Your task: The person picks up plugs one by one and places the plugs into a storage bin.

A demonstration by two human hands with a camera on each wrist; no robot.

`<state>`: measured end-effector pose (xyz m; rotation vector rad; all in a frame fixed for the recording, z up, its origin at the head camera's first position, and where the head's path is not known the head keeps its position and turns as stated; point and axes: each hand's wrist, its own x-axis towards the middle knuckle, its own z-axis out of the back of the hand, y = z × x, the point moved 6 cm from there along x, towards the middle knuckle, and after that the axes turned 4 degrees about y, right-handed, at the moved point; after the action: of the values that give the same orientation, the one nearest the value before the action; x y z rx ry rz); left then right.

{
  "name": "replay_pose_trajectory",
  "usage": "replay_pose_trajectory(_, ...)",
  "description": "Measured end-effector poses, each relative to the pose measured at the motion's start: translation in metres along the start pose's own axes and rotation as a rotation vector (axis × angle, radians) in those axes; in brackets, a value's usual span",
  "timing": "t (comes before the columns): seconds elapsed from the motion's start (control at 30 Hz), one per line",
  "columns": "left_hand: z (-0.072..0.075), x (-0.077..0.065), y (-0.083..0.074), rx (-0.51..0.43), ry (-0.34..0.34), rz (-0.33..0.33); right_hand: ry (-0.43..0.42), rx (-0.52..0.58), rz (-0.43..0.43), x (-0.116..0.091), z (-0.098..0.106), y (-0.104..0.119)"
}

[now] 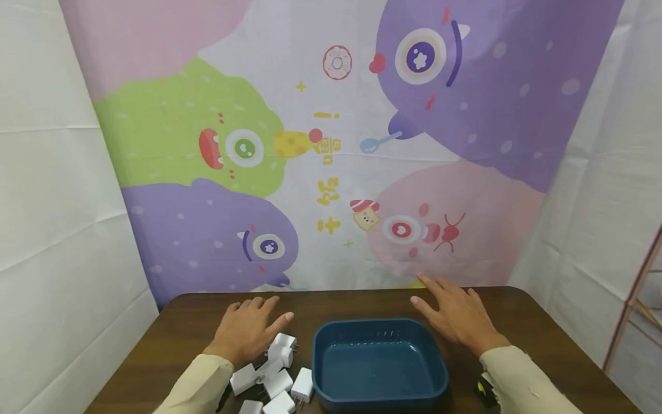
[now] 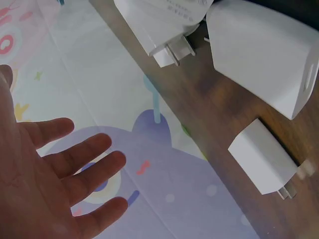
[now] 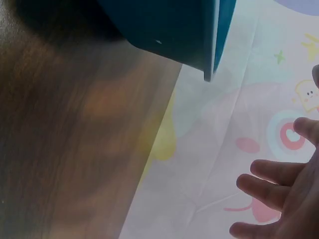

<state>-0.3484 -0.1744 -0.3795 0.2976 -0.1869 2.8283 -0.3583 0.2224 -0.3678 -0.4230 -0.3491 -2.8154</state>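
My left hand (image 1: 245, 330) is spread above the table just left of a pile of white plug-in chargers (image 1: 278, 382), with nothing in its fingers. In the left wrist view its fingers are apart, and a white charger (image 2: 263, 157) with metal prongs lies on the wood. To the right of the pile stands a dark blue rectangular tub (image 1: 380, 325) with nothing in it. Past the tub's right side, my right hand (image 1: 457, 313) is also spread and holds nothing. The right wrist view shows the tub's corner (image 3: 169, 35) beyond the fingers.
The dark brown wooden table (image 1: 170, 345) has rounded far corners. Behind it hangs a cloth (image 1: 336, 172) printed with cartoon monsters, and white sheets (image 1: 67, 201) hang at both sides. A thin metal frame (image 1: 628, 307) stands at the far right.
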Motion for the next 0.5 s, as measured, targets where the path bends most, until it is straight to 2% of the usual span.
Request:
replay_pose_trajectory(0.17,0.000,-0.004,-0.002,-0.012,-0.003,-0.011,-0.019,0.002,0.036,0.000,0.001,0.003)
replay_pose_trajectory(0.5,0.000,-0.017,-0.012,-0.046,-0.029,-0.045,-0.024,0.059,0.020,-0.002,0.003,0.004)
